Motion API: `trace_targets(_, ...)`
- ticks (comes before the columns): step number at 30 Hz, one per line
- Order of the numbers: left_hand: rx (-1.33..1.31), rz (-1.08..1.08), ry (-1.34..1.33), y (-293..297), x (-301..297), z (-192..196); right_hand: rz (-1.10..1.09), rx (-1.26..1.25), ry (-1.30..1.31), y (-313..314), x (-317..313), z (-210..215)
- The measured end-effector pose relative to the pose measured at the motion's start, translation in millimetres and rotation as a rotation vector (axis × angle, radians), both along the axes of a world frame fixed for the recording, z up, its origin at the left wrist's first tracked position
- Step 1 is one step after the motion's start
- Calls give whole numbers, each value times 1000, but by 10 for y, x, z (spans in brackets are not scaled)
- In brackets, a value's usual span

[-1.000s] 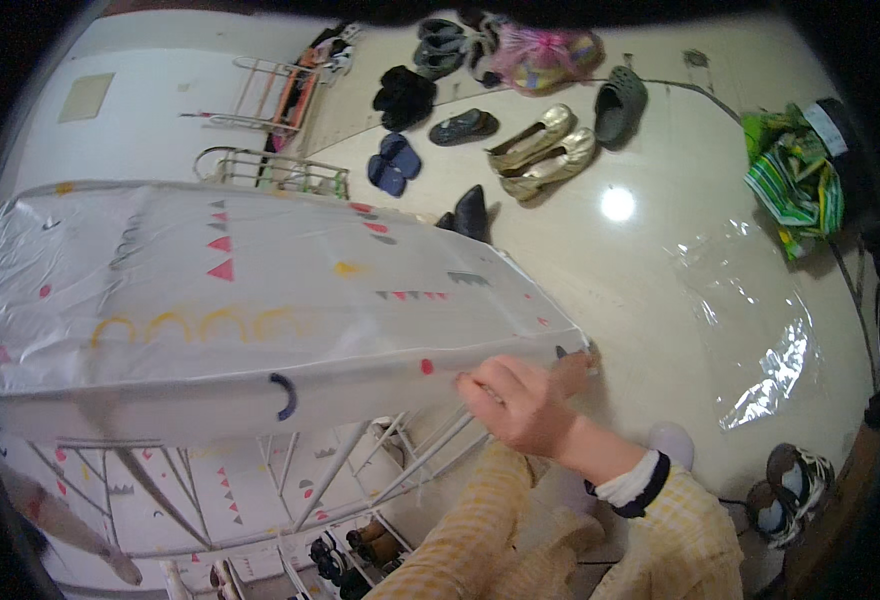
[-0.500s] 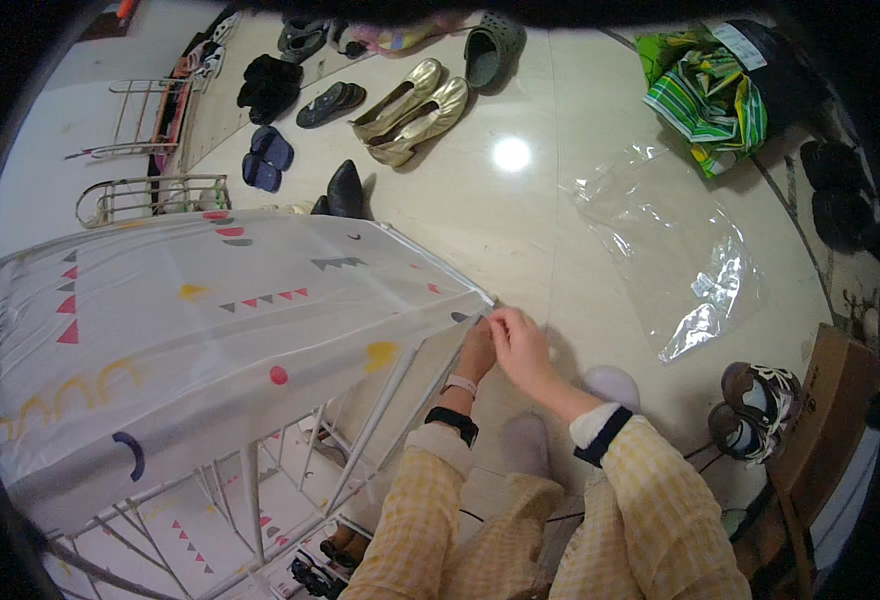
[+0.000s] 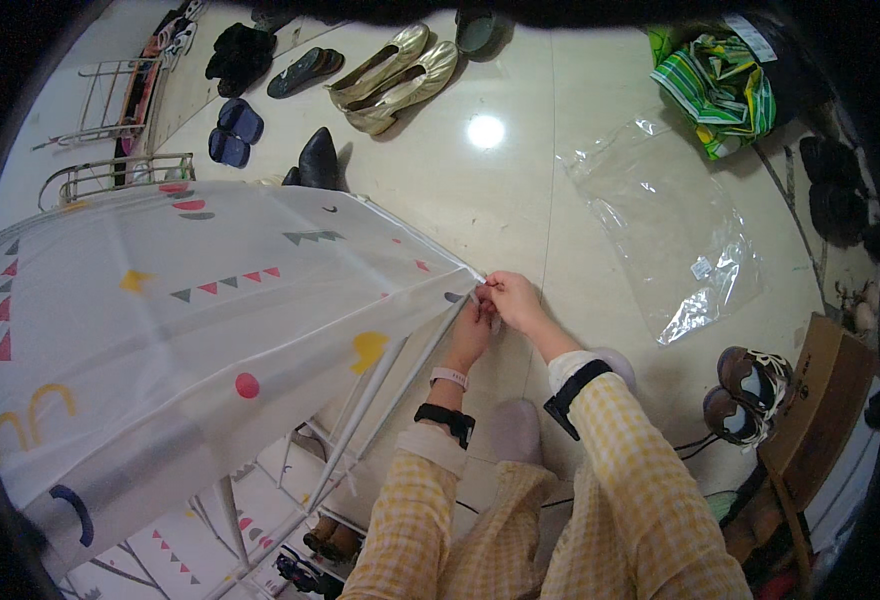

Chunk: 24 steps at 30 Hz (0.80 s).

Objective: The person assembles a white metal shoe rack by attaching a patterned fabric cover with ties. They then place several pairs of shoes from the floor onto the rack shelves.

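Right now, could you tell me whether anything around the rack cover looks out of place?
A crumpled clear plastic bag lies loose on the floor, right of both hands, which pinch the cover corner. Shoes are scattered unpaired-looking beyond it. Nothing looks spilled or torn.

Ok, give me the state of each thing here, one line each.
Patterned cover: draped over white rack, corner pinched.
Left hand: gripping the cover corner.
Right hand: pinching the same corner.
Clear plastic bag: flat and crumpled on floor.
Gold shoes: paired on floor.
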<state>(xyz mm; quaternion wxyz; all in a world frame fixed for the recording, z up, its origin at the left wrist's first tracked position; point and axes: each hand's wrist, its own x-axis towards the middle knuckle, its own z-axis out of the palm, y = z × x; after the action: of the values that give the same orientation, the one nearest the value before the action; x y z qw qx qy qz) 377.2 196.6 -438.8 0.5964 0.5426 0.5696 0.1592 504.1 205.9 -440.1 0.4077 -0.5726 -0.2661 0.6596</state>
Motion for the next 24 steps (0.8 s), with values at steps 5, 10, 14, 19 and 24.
trace_targets(5, 84, -12, 52, -37, 23, -58, -11, -70, 151, -24, 6, -15)
trace_targets(10, -59, -28, -45, -29, 52, 38, 244, -145, 305, 6, 259, 117)
trace_targets(14, -324, 243, -348, -105, 54, 110, 428, -135, 291, 120, 259, 137)
trace_targets(19, -165, 309, -213, -143, 62, 222, 204, -174, 393, 22, 162, 52)
trace_targets(24, 492, 344, 395, -138, 231, 412, 222, -52, 142, -59, 149, -128)
